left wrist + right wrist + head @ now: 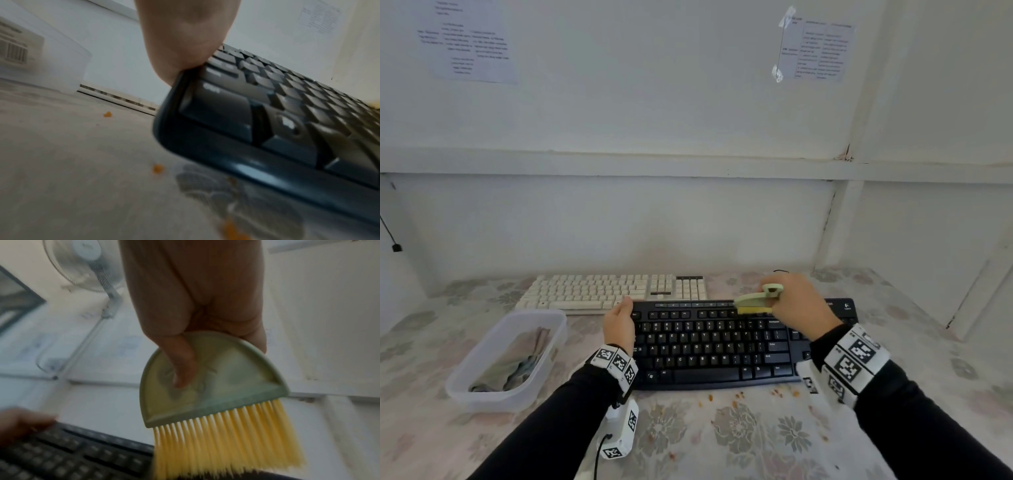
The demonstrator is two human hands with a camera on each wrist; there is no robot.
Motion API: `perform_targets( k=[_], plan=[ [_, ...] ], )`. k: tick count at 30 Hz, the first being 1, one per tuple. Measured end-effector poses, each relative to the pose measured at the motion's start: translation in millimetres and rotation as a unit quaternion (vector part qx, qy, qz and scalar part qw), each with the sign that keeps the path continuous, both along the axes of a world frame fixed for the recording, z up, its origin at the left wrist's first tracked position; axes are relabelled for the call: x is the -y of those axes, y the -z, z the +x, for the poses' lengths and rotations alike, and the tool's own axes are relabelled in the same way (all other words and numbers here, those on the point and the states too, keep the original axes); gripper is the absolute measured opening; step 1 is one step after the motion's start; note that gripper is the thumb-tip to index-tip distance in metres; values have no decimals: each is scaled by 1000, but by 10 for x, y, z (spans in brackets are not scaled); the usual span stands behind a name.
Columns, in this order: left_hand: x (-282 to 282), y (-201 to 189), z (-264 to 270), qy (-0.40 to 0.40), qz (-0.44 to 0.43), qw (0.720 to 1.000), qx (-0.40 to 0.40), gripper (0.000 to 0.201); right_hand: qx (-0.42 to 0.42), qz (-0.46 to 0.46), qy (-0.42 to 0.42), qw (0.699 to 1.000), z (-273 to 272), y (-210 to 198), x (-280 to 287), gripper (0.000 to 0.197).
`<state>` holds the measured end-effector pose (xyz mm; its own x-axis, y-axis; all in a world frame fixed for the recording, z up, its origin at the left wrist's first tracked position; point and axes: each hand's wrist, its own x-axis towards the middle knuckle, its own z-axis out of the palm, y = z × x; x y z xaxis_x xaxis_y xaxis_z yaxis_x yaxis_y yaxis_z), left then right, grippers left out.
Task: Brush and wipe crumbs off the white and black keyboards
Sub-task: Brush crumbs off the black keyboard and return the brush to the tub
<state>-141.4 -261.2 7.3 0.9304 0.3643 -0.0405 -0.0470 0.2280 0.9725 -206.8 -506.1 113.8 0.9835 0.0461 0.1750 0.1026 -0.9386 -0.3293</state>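
Observation:
A black keyboard (715, 346) lies in front of me, its far edge raised off the table. My left hand (619, 322) grips its far left corner; the left wrist view shows the keyboard (267, 113) tilted with the palm (185, 40) against its edge. My right hand (801, 308) holds a pale green brush (753, 303) with yellow bristles over the top key rows right of centre. In the right wrist view the thumb lies on the brush's head (209, 381), bristles (226, 439) pointing down. A white keyboard (613, 293) lies behind, near the wall.
A clear plastic tub (506, 359) with a grey cloth inside stands left of the black keyboard. Orange crumbs (756, 397) are scattered on the flowered tablecloth (688, 438) in front of it. A white wall closes the back; a partition stands at the right.

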Motion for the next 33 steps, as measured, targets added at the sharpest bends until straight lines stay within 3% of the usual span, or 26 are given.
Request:
perform_targets(
  k=[4, 7, 11, 17, 23, 33],
  plan=[
    [-18, 14, 21, -3, -6, 1000, -1, 21, 7, 108, -105, 989, 38, 7, -660, 19],
    [-57, 50, 80, -3, 26, 999, -20, 31, 18, 142, -168, 975, 138, 110, -1122, 16],
    [-84, 58, 115, -10, 50, 997, -53, 32, 23, 176, -180, 968, 258, 234, -1319, 14],
    [-74, 34, 65, 1, 28, 999, -46, 37, 0, 175, -121, 977, 331, 341, -797, 11],
    [-56, 57, 78, -12, 41, 999, -32, 40, 19, 191, -54, 980, 290, 317, -41, 40],
    [-51, 61, 71, -23, 46, 999, -19, 37, 38, 163, 78, 983, 149, 294, 1073, 37]
  ],
)
